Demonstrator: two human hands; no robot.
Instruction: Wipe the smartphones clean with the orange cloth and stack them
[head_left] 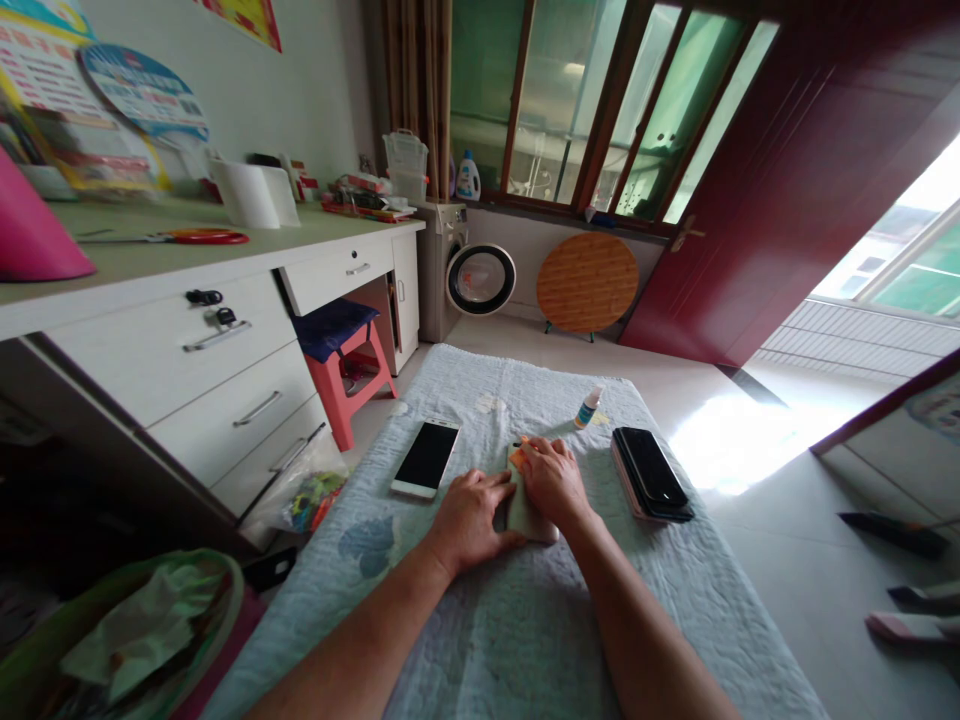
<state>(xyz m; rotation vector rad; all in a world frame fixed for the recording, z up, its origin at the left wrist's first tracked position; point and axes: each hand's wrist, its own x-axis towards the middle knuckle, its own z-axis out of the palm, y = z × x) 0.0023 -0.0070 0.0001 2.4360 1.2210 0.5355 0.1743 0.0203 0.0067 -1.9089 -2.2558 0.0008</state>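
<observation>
My left hand lies flat on the pale quilted cloth and steadies the left side of a light-coloured phone. Over the upper part of that phone sits my right hand, fingers closed on a small orange cloth or pad pressed against the phone. Much of the phone is hidden under both hands. To the left lies a white phone with a dark screen. A small stack of dark phones rests to the right. Beyond my hands stands a small spray bottle.
A white desk with drawers runs along the left, with a red stool under it. A bag of crumpled paper sits at lower left. A washing machine and a round wooden board stand by the far wall.
</observation>
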